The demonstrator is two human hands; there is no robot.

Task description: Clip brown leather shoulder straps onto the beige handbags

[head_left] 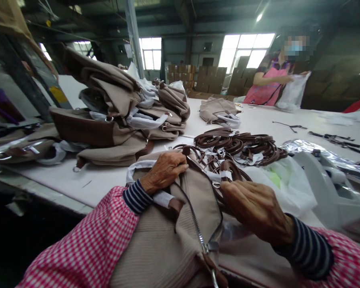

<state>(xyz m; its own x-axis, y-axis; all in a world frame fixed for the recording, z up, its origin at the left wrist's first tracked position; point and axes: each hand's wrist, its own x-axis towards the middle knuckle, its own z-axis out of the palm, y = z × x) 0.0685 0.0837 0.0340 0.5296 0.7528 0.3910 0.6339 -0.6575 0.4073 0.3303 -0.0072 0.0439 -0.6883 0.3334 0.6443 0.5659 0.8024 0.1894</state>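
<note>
A beige ribbed fabric handbag [165,248] with a metal zip [208,246] and brown trim lies across my lap and the table edge. My left hand [165,171] grips the bag's top edge beside a white paper wrap. My right hand [255,210] closes on a brown leather strap [229,170] that runs from the bag to a tangle of similar straps [235,146]. Those straps have metal clips and white tags. Both hands partly hide the bag's top.
A white work table [87,180] holds a tall pile of beige-and-brown bags [117,116] at left and another bag [217,110] further back. A white plastic sack [283,188] and foil wrapping lie at right. A co-worker [270,84] handles a clear plastic bag [292,92] beyond. Cardboard boxes stand behind.
</note>
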